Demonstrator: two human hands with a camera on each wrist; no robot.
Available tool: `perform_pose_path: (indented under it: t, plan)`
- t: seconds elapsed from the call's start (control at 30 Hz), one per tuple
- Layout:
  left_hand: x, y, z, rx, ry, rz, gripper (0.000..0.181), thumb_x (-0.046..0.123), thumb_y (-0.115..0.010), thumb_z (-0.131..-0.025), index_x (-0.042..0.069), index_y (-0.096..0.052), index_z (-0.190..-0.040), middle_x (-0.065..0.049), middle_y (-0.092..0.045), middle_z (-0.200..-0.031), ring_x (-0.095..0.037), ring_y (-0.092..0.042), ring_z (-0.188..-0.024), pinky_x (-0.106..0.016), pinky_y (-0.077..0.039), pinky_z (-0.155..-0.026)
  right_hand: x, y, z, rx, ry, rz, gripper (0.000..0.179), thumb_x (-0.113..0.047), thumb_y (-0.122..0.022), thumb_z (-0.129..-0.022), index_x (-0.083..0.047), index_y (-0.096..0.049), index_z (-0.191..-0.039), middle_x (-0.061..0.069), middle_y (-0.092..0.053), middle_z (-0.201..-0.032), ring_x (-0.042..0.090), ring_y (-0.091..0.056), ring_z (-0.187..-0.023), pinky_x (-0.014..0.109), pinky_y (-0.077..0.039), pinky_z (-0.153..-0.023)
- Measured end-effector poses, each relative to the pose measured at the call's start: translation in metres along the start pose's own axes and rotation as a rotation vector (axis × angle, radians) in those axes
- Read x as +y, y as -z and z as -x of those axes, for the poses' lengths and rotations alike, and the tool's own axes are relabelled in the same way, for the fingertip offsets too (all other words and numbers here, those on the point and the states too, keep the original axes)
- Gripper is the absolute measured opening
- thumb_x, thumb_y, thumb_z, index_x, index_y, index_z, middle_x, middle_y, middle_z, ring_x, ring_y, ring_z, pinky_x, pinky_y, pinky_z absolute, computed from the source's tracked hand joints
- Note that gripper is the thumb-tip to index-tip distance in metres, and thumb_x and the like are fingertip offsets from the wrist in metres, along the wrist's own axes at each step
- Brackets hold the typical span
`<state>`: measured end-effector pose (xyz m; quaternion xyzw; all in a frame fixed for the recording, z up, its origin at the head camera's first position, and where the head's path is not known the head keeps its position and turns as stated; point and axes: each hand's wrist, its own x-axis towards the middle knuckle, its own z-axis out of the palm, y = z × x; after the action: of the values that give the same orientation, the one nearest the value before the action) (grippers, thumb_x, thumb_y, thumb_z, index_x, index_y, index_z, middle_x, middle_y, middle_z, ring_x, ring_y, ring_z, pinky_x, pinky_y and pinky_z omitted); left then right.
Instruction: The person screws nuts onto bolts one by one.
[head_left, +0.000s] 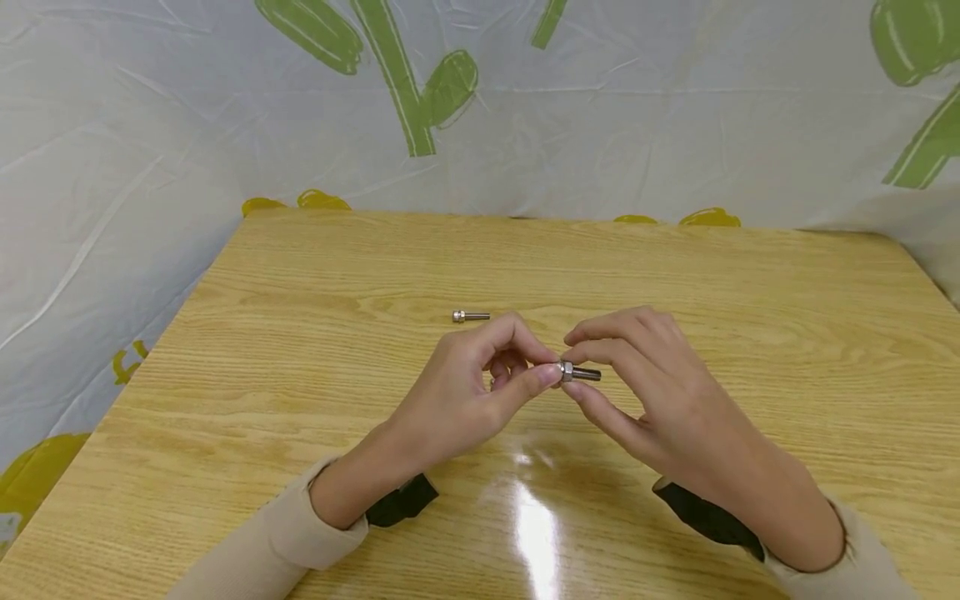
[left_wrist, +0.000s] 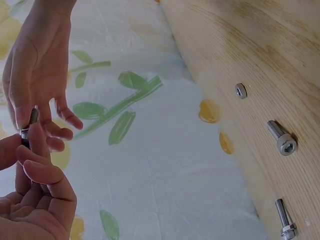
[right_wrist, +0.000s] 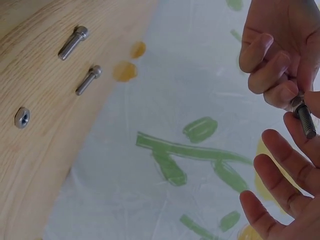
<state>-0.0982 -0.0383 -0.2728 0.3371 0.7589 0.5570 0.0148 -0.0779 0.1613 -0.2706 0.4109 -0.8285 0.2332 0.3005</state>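
Note:
Over the table, my left hand [head_left: 468,387] pinches the head end of a metal bolt [head_left: 587,375] between thumb and index finger. The bolt lies level, its threaded end pointing right. A hex nut [head_left: 567,372] sits round it close by the left fingertips. My right hand [head_left: 667,396] has thumb and index fingertips at the nut from below and above, its other fingers spread apart. In the right wrist view the dark threaded bolt [right_wrist: 306,122] sticks out between both hands, its head hidden by the left fingers.
A smaller bolt with a nut [head_left: 471,316] lies on the wooden table [head_left: 337,275] beyond the left hand. In the left wrist view, a loose nut [left_wrist: 241,90] and a thick socket-head bolt [left_wrist: 282,138] also lie on wood. A patterned sheet [head_left: 585,125] hangs behind.

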Motion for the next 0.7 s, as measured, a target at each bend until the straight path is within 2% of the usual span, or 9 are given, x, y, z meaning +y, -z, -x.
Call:
perform_pose_path:
  t: [0.33,0.43,0.57,0.7]
  plan:
    - [0.000,0.000,0.001,-0.004,-0.012,-0.026,0.003,0.012,-0.062,-0.089,0.009,-0.061,-0.090,0.001,-0.064,-0.078,-0.004,-0.049,-0.065,-0.019,-0.042,-0.057,-0.002,-0.003,-0.002,0.009,0.012,-0.006,0.036,-0.031,-0.041,-0.100,-0.001,-0.061,-0.093,0.010,-0.061,-0.102,0.024,-0.053,-0.092,0.033,-0.035,-0.082]
    - [-0.001,0.001,-0.001,-0.001,0.003,-0.042,0.004,0.013,-0.062,-0.089,0.009,-0.062,-0.089,0.000,-0.065,-0.079,-0.004,-0.049,-0.065,-0.019,-0.043,-0.058,-0.001,-0.003,-0.001,-0.008,-0.016,-0.003,0.040,-0.033,-0.040,-0.100,0.000,-0.061,-0.097,0.010,-0.060,-0.104,0.024,-0.052,-0.093,0.035,-0.035,-0.083]
    - [-0.007,0.007,-0.007,0.006,0.057,-0.074,0.004,0.014,-0.063,-0.089,0.010,-0.062,-0.089,0.002,-0.066,-0.081,-0.005,-0.051,-0.067,-0.020,-0.045,-0.060,0.001,-0.001,0.001,-0.056,-0.111,0.018,0.050,-0.041,-0.036,-0.099,0.002,-0.060,-0.109,0.013,-0.059,-0.109,0.027,-0.052,-0.100,0.036,-0.037,-0.089]
    - [-0.021,0.018,-0.015,0.011,0.156,-0.112,0.006,0.018,-0.063,-0.089,0.012,-0.062,-0.090,0.004,-0.067,-0.083,-0.009,-0.054,-0.069,-0.022,-0.044,-0.060,0.007,-0.002,0.003,-0.041,-0.168,0.018,0.051,-0.041,-0.037,-0.099,0.002,-0.057,-0.117,0.015,-0.058,-0.112,0.030,-0.051,-0.105,0.038,-0.039,-0.090]
